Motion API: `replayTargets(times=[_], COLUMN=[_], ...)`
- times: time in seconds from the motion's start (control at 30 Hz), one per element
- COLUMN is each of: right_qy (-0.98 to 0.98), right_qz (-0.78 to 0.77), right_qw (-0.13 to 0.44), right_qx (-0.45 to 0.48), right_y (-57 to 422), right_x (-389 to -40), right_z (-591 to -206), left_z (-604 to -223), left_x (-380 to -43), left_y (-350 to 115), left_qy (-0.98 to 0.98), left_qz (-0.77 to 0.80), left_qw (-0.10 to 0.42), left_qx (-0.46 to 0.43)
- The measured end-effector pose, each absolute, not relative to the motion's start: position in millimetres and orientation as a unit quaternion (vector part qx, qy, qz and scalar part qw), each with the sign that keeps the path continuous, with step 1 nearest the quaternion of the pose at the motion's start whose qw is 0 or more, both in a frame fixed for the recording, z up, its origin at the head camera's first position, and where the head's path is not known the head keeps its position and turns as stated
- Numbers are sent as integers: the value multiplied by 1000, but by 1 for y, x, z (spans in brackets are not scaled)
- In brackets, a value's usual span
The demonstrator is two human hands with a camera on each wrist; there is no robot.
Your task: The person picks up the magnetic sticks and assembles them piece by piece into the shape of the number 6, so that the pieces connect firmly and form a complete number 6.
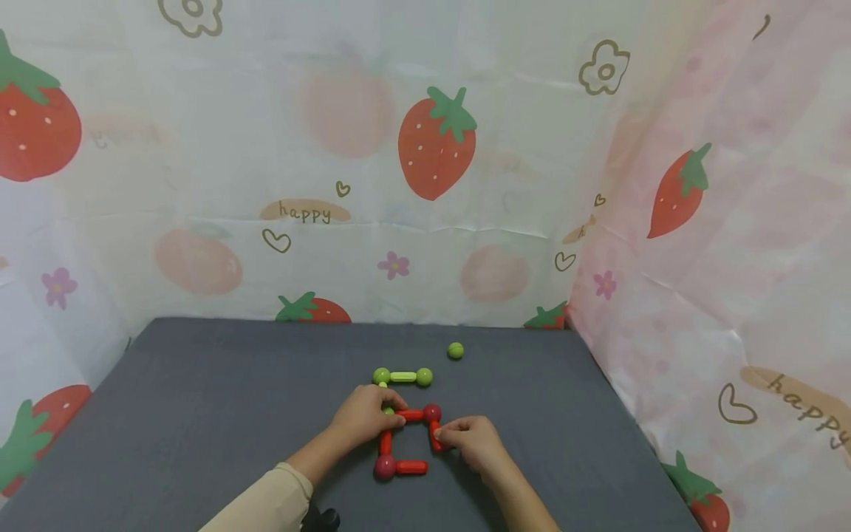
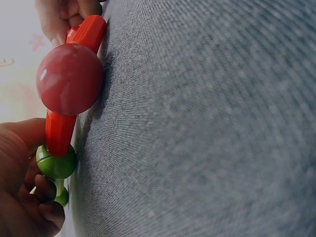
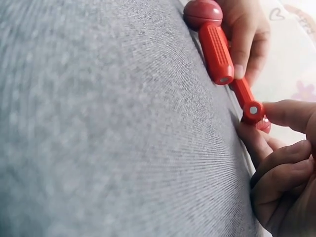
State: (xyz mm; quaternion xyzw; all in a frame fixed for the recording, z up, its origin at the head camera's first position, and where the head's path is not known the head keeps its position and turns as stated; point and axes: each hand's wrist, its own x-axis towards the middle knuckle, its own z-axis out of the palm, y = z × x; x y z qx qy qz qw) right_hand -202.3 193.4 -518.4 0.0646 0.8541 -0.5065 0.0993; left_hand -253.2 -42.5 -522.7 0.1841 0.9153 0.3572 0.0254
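Observation:
My left hand [image 1: 362, 415] holds a green ball [image 2: 57, 163] where two red building sticks meet a green one. One red stick [image 1: 411, 415] runs from it to a dark red ball [image 1: 432, 412]. From that ball a second red stick [image 1: 435, 428] points toward me, pinched near its free end by the thumb and finger of my right hand [image 1: 475, 445]. Its end shows a silver dot in the right wrist view. Another red stick [image 1: 385, 443] leads to a nearer dark red ball [image 1: 385, 466], from which a red stick [image 1: 412, 467] extends right.
Beyond my left hand, a light green stick [image 1: 402, 377] joins two green balls [image 1: 382, 377]. A loose green ball [image 1: 455, 351] lies farther back on the grey cloth-covered table [image 1: 219, 399]. A black object [image 1: 326, 519] sits at the near edge. Strawberry-print curtains [image 1: 505, 185] stand behind and beside.

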Motion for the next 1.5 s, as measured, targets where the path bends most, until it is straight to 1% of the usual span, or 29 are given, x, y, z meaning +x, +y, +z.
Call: replayTargets(times=[0.43, 0.77, 1.0, 1.23, 1.5], right_qy=[855, 863, 869, 868, 867], right_qz=[-507, -497, -487, -489, -494], right_qw=[94, 79, 74, 74, 70], right_qx=[53, 46, 44, 31, 24], right_y=[191, 190, 189, 188, 189], right_x=[-203, -206, -205, -202, -201], right_z=[-519, -521, -520, -520, -519], left_z=[-521, -521, -520, -511, -504], left_x=[-254, -255, -251, -232, -195], left_y=[-43, -44, -47, -51, -51], left_qy=[913, 912, 907, 904, 905], left_qz=[359, 363, 376, 386, 374], left_qw=[27, 41, 28, 4, 31], left_qx=[190, 184, 189, 184, 199])
